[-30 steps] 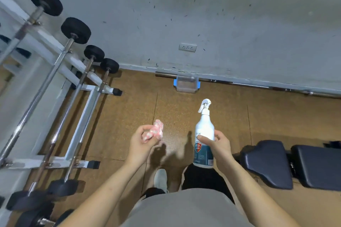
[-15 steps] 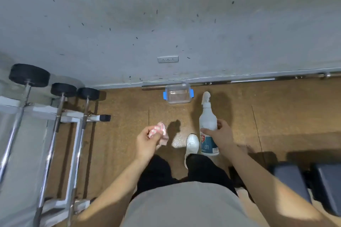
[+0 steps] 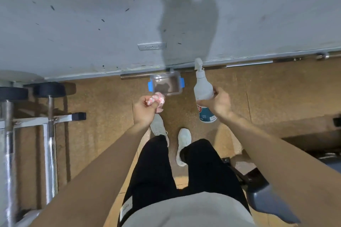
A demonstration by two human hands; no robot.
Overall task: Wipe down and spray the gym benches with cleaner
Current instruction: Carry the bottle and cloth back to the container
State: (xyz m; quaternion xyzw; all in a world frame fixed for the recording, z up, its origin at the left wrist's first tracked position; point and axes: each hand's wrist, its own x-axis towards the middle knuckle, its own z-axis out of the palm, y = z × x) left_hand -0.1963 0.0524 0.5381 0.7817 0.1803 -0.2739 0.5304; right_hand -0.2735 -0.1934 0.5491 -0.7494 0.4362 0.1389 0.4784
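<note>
- At the far left, a white barbell rack is seen on the brown floor, with chrome bars laid across it and black weight plates at their far ends.
- On the grey wall, a wall socket is set low, left of a dark shadow cast on the plaster.
- At the foot of the wall, a clear plastic container with blue side clips is placed on the floor, just in front of a metal bar that lies along the skirting.
- The left hand is held out over the floor, closed into a fist around a crumpled pink-and-white cloth, part of which is seen sticking out past the fingers.
- Below the hands, two white shoes and black trousers are seen, with a grey shirt at the near edge.
- The right hand is wrapped round the middle of a white spray bottle, which is held upright above the floor with its nozzle toward the wall and its blue and red label below the fingers.
- The two hands are kept well apart, each with its own item.
- At the right, only parts of the dark padded gym bench are shown: a pad corner near the right thigh, and a blurred dark edge further right.
</note>
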